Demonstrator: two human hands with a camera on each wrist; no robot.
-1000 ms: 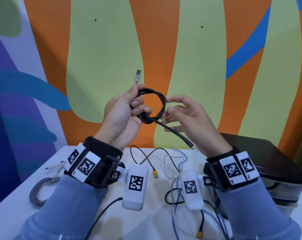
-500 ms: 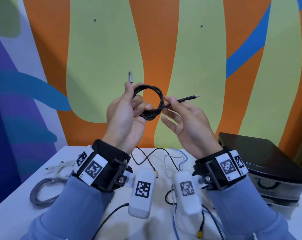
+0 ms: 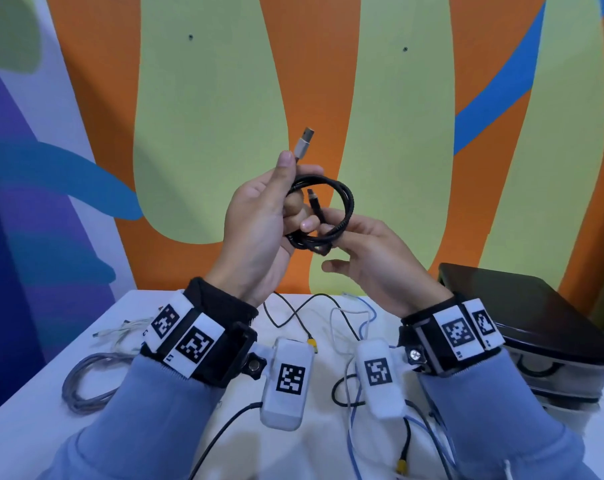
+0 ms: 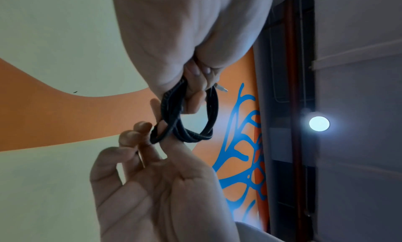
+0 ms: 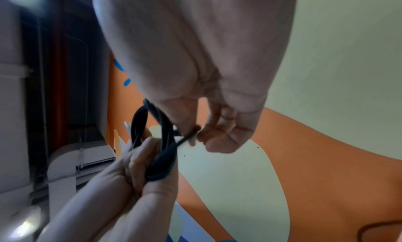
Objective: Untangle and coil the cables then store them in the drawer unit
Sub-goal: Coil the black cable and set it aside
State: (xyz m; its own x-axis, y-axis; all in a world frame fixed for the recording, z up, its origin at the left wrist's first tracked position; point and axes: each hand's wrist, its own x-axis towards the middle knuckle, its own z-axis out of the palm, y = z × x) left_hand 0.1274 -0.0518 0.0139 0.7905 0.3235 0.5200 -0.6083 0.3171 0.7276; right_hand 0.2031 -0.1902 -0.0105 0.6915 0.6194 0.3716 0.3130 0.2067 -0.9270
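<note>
A black braided cable (image 3: 345, 199) is wound into a small coil and held up in front of the wall. My left hand (image 3: 293, 199) grips the coil's left side, and the silver USB plug (image 3: 304, 143) sticks up past the thumb. My right hand (image 3: 328, 230) pinches the cable's free end at the coil's lower right; its small dark connector (image 3: 312, 195) points up inside the loop. The left wrist view shows the coil (image 4: 189, 120) between both hands. In the right wrist view my fingers (image 5: 193, 137) pinch the thin end beside the coil (image 5: 162, 142).
On the white table (image 3: 23, 427) lie a grey coiled cable (image 3: 82, 386), a white cable (image 3: 120, 332), a thin black cable with a yellow plug (image 3: 312, 342) and blue cables (image 3: 354, 434). The dark-topped drawer unit (image 3: 536, 323) stands at the right.
My right hand has brought the free end from pointing out to the right round into the loop. The USB plug in my left hand now tilts to the right.
</note>
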